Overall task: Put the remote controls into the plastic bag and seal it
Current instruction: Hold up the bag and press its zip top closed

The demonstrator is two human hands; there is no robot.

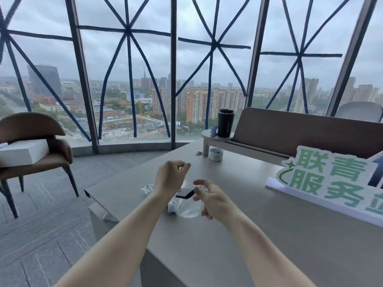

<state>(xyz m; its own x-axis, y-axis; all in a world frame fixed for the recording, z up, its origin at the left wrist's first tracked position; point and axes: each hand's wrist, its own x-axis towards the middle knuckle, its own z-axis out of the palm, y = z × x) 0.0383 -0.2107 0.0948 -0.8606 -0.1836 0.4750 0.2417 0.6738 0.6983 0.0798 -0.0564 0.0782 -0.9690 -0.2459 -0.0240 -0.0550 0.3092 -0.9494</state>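
We see the left hand [170, 179] pinched together on the plastic bag [186, 210], lifted over the table [228, 245]. A black remote [184, 193] hangs inside. At three o'clock the right hand [209, 198] curls half-open. At one o'clock stands a tumbler [225, 122], lettering unreadable.

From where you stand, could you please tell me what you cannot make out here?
- Head view: black remote mostly hidden behind left hand.
- Plastic bag: clear and blurred; seal state unreadable; right hand covers its edge.
- Green sign cut off by the right edge.
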